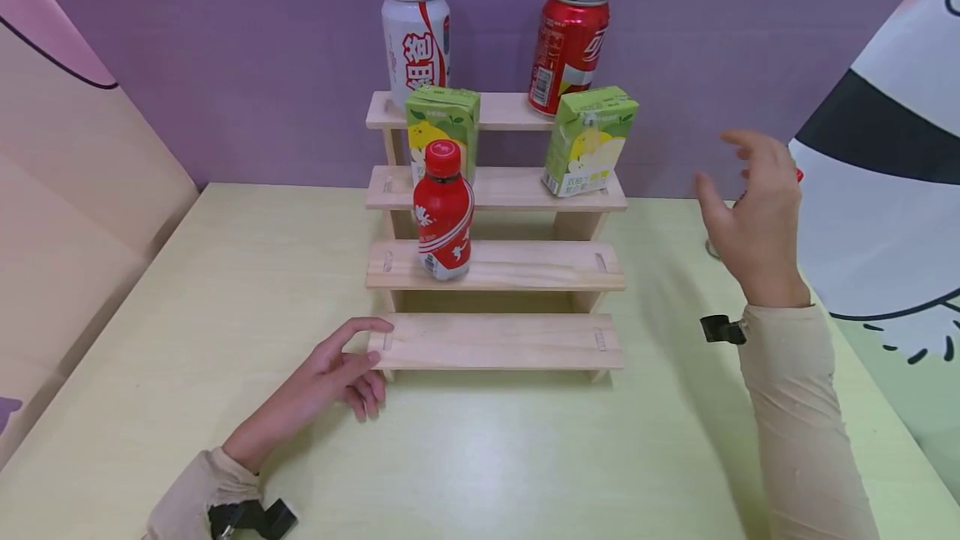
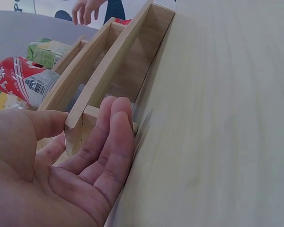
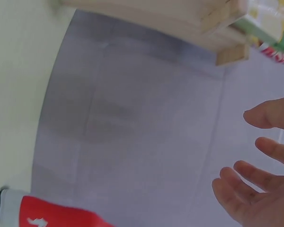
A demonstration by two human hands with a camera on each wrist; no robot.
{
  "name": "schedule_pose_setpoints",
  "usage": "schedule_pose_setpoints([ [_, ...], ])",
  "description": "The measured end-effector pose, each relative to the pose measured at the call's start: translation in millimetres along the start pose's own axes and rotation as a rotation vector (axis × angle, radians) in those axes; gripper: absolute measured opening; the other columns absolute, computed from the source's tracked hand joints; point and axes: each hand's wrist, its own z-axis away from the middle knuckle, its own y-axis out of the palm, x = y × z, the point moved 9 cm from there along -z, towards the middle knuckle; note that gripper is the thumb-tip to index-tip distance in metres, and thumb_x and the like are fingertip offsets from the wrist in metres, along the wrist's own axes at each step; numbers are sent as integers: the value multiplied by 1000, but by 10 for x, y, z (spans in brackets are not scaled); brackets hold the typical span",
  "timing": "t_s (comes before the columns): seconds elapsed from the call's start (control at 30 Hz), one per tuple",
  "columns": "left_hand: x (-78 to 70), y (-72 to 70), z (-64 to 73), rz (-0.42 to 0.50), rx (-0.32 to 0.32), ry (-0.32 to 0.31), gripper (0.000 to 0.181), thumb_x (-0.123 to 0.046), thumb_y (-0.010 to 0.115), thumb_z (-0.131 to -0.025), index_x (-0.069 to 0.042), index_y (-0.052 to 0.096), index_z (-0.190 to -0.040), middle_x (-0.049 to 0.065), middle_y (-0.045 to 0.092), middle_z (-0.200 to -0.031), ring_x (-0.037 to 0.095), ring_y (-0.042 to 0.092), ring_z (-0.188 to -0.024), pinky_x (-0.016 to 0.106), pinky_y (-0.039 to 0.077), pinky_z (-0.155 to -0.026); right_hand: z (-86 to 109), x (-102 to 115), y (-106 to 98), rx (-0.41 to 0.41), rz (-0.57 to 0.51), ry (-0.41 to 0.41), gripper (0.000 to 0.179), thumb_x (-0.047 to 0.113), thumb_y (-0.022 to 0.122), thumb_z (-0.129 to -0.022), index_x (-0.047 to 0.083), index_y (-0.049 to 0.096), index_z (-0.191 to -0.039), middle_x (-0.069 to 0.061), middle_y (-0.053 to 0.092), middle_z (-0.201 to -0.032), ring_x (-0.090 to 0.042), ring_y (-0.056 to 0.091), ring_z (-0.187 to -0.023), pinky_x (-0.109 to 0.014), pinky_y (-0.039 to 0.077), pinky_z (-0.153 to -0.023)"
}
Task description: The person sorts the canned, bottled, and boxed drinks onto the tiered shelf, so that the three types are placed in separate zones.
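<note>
A four-step wooden display rack stands on the table. My left hand grips the left end of its lowest step, index finger on top and thumb at the front edge; in the left wrist view the thumb meets the step's corner. To the rack's right, my right hand hovers with fingers apart and slightly bent, holding nothing. Beyond it stands a red bottle, mostly hidden by the hand in the head view. Another red bottle sits at the left of the second step from the bottom.
One step higher are two green juice cartons, left and right. On the top step stand a white can at left and a red can at right. A purple backdrop rises behind the table.
</note>
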Motion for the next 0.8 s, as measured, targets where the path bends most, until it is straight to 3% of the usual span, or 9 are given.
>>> schedule_pose_setpoints([
  [0.1, -1, 3, -7, 2, 4, 3, 41, -21, 48, -107, -18, 35, -146, 24, 66, -82, 31, 66, -66, 46, 60, -59, 4, -177, 3, 21, 24, 54, 46, 10, 68, -90, 6, 55, -134, -15, 54, -136, -32, 47, -125, -41, 38, -105],
  [0.2, -1, 7, -10, 5, 5, 0, 41, -21, 49, -107, -18, 35, -146, 24, 66, -82, 31, 66, -66, 47, 60, -59, 27, -362, 21, 59, 63, 134, 52, 16, 68, -92, 10, 50, -140, -11, 48, -145, -23, 37, -137, -42, 35, -113],
  [0.33, -12, 8, -8, 2, 7, 4, 41, -20, 48, -107, -17, 35, -146, 25, 65, -82, 31, 66, -66, 46, 60, -59, 76, -586, 58, 124, 120, 254, 60, 21, 65, -95, 16, 40, -149, -4, 36, -155, -16, 25, -144, -46, 38, -113],
  [0.6, -28, 4, -7, -7, 10, 16, 41, -17, 47, -107, -14, 34, -146, 28, 64, -82, 32, 67, -65, 43, 60, -58, 142, -931, 65, 216, 165, 404, 75, 18, 66, -94, 21, 24, -157, -8, 22, -160, -24, 16, -147, -60, 41, -106],
  [0.8, -23, 0, -1, -9, 6, 13, 40, -18, 46, -108, -15, 34, -146, 28, 64, -82, 31, 67, -65, 44, 60, -57, 193, -1137, 67, 243, 150, 486, 82, 20, 67, -94, 30, 17, -158, -6, 15, -163, -24, 10, -149, -62, 38, -108],
])
